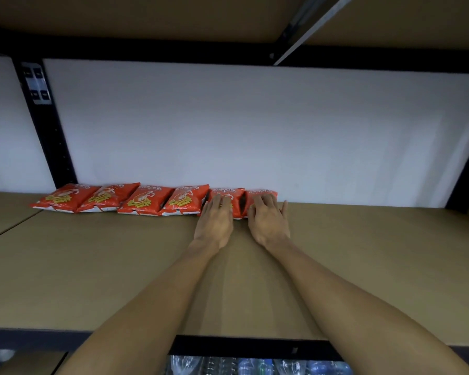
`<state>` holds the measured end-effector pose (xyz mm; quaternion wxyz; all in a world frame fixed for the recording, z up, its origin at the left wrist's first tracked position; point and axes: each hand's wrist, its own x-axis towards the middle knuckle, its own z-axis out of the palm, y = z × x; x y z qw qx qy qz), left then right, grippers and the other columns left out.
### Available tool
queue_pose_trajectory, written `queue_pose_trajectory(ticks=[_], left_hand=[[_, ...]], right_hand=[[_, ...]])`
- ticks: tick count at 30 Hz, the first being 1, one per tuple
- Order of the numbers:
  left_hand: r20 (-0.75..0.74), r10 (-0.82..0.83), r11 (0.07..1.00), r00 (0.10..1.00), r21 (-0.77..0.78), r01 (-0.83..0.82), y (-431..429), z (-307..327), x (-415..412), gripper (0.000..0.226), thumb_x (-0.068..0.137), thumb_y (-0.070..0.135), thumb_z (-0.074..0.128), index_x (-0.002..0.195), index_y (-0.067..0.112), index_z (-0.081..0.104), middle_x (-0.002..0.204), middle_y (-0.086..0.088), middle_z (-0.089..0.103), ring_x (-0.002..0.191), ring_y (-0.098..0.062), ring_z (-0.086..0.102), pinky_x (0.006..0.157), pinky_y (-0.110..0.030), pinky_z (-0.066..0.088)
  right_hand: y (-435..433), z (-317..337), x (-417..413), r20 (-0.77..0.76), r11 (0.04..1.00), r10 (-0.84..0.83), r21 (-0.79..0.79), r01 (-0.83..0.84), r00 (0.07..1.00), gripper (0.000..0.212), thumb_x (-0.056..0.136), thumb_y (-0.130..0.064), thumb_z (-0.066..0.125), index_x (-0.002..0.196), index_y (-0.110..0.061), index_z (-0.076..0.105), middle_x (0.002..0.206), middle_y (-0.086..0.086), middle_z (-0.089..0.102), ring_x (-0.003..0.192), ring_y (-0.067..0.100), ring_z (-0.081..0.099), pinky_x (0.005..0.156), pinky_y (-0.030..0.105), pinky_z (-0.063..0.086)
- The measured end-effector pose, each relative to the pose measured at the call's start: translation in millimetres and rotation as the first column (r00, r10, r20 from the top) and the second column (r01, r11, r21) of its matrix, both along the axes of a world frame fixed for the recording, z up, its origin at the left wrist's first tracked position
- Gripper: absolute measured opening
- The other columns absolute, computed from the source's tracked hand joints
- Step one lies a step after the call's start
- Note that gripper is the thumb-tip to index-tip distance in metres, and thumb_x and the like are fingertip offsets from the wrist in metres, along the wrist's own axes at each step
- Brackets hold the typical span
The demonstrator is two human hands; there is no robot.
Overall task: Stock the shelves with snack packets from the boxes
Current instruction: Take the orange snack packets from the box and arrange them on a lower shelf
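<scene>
The left hand (214, 221) and right hand (268, 221) lie side by side, fingers flat and uncurled, each resting on one red snack packet: the fifth packet (236, 203) and the end packet (263, 194). The packets look light, puffy, slick and crushable, so they are best nudged flat or pinched by a sealed edge. Four more packets (144, 200) run leftward from the left hand along the back of the shelf (119, 266).

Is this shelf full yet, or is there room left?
Far from full: the shelf holds only one row of six red packets along the back wall.
</scene>
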<state>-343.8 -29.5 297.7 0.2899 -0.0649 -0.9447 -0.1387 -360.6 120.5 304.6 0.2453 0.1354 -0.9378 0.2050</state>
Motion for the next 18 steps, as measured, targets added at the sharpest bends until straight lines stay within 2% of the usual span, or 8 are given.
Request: queue_pose_trajectory(ticks=[2, 6, 10, 12, 14, 18], left_hand=[[0.007, 0.01, 0.999, 1.0, -0.031, -0.01, -0.8, 3.9, 4.4, 0.034, 0.103, 0.012, 0.041, 0.136, 0.006, 0.046, 0.141, -0.016, 0.044, 0.132, -0.033, 0.043, 0.115, -0.047, 0.032], [0.021, 0.012, 0.985, 1.0, -0.171, -0.008, 2.5, 17.3, 21.4, 0.037, 0.102, 0.013, 0.04, 0.139, 0.007, 0.043, 0.148, -0.016, 0.039, 0.141, -0.031, 0.035, 0.118, -0.047, 0.026], [0.012, 0.025, 0.968, 1.0, -0.252, -0.021, 20.5, 40.1, 53.7, 0.039, 0.105, 0.025, 0.034, 0.14, 0.011, 0.044, 0.141, -0.011, 0.048, 0.132, -0.029, 0.043, 0.111, -0.045, 0.031], [0.021, 0.019, 0.957, 1.0, -0.291, -0.012, 29.1, 52.4, 73.6, 0.035, 0.105, 0.026, 0.034, 0.132, 0.012, 0.051, 0.137, -0.01, 0.051, 0.125, -0.028, 0.048, 0.104, -0.045, 0.036], [0.055, -0.003, 0.955, 0.998, -0.296, 0.019, 38.2, 64.3, 92.4, 0.032, 0.105, 0.024, 0.034, 0.124, 0.011, 0.056, 0.136, -0.011, 0.051, 0.124, -0.029, 0.048, 0.102, -0.045, 0.036], [0.137, -0.02, 0.965, 0.99, -0.258, 0.055, 64.5, 82.5, 127.4, 0.038, 0.106, 0.029, 0.031, 0.124, 0.011, 0.06, 0.138, -0.011, 0.05, 0.132, -0.029, 0.043, 0.11, -0.047, 0.032]], right_hand=[[0.5, 2.7, 5.7, -0.015, 1.0, -0.01, -0.006, 0.009, 1.0, 0.043, 0.102, -0.027, 0.036, 0.143, -0.017, 0.045, 0.148, 0.007, 0.043, 0.148, 0.025, 0.024, 0.121, 0.053, 0.004], [5.7, 12.4, 24.1, -0.064, 0.999, 0.008, -0.045, -0.011, 0.998, 0.039, 0.101, -0.025, 0.039, 0.138, -0.017, 0.05, 0.142, 0.006, 0.049, 0.143, 0.024, 0.031, 0.12, 0.051, 0.015], [22.8, 26.0, 52.4, -0.059, 0.998, 0.037, -0.047, -0.04, 0.998, 0.037, 0.101, -0.025, 0.042, 0.135, -0.018, 0.052, 0.141, 0.006, 0.05, 0.137, 0.025, 0.039, 0.114, 0.043, 0.026], [33.7, 35.1, 71.6, -0.03, 0.997, 0.058, -0.053, -0.059, 0.998, 0.039, 0.1, -0.024, 0.043, 0.137, -0.017, 0.051, 0.143, 0.008, 0.049, 0.136, 0.026, 0.042, 0.112, 0.042, 0.031], [45.4, 42.8, 94.6, -0.002, 0.995, 0.068, -0.075, -0.068, 0.998, 0.038, 0.1, -0.023, 0.043, 0.137, -0.016, 0.052, 0.139, 0.009, 0.05, 0.127, 0.031, 0.05, 0.104, 0.042, 0.04], [69.8, 48.4, 144.0, 0.03, 0.996, 0.084, -0.042, -0.083, 0.996, 0.038, 0.1, -0.024, 0.04, 0.137, -0.02, 0.049, 0.128, 0.01, 0.055, 0.108, 0.039, 0.059, 0.086, 0.045, 0.05]])
